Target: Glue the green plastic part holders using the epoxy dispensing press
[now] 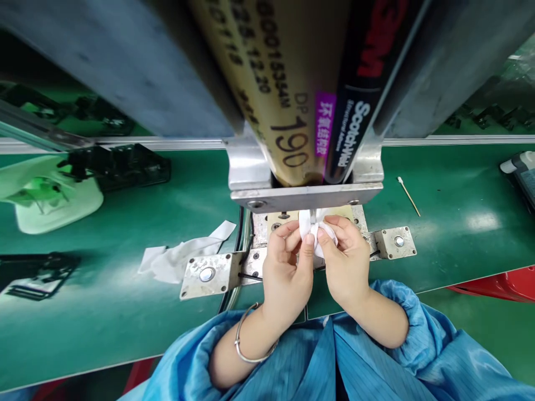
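Both my hands meet just under a big adhesive cartridge (301, 111) held in a metal dispenser frame (305, 195). My left hand (286, 267) and my right hand (345, 262) pinch a small white wipe (317, 225) between their fingertips, right at the cartridge's outlet. Below the hands lies a metal fixture plate (209, 274) with round studs, on the green belt. A silver bangle circles my left wrist.
A crumpled white cloth (184, 256) lies left of the fixture. A cotton swab (408, 196) rests on the green belt (125, 200) to the right. Black plastic parts (121, 164) and a pale green tray (50, 195) sit at left. A red bin edge (501, 284) shows at right.
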Demonstrator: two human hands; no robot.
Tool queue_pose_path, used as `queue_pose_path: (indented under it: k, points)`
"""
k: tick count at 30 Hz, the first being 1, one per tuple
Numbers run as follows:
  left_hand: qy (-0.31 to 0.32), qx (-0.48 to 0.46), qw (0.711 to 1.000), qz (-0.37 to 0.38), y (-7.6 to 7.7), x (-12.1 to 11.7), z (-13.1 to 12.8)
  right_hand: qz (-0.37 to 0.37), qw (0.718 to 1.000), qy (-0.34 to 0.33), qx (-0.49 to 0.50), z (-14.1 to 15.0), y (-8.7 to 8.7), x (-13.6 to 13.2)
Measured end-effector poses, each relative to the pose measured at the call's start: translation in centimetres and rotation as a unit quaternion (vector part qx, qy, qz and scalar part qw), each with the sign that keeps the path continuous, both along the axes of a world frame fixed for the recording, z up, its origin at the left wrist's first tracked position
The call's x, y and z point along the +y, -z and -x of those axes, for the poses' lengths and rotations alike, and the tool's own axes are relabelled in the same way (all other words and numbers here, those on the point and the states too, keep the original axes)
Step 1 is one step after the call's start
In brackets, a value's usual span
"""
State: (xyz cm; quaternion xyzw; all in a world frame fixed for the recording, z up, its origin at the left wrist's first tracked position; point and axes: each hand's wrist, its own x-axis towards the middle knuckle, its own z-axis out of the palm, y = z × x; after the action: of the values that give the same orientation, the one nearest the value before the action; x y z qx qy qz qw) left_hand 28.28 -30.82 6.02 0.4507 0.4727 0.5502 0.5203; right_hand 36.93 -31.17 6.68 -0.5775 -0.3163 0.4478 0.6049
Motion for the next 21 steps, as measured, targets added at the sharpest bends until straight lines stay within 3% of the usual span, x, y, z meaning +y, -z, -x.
queue_pose_path:
  k: [4, 9, 11, 13, 15, 18, 21]
  points:
    - [0.018, 0.065, 0.998, -0.014, 1.1, -0.8, 0.1, 0.012, 1.0, -0.002, 0.022, 0.0, 0.1, 0.1]
    - [0.059, 0.158, 0.986, 0.003, 1.5, -0.3, 1.4, 0.026, 0.997, -0.041, -0.058, -1.4, 1.3, 0.1]
    - [0.105, 0.115, 0.986, 0.062, 1.1, 0.1, 2.5, 0.055, 0.994, -0.078, -0.055, -2.6, 1.7, -0.2]
    - [0.143, 0.014, 0.979, 0.146, 0.5, 0.3, 3.6, 0.069, 0.992, -0.096, -0.045, -4.0, 1.7, -0.7]
    - [0.147, -0.075, 0.965, 0.203, -0.2, 0.3, 4.5, 0.065, 0.992, -0.1, -0.047, -5.3, 1.4, -1.3]
    - [0.128, -0.118, 0.964, 0.201, -0.9, -0.3, 5.3, 0.048, 0.991, -0.101, -0.07, -6.3, 1.1, -2.4]
    - [0.131, -0.098, 0.973, 0.161, -0.9, -1.4, 5.4, -0.021, 0.989, -0.079, -0.125, -5.8, 0.9, -3.1]
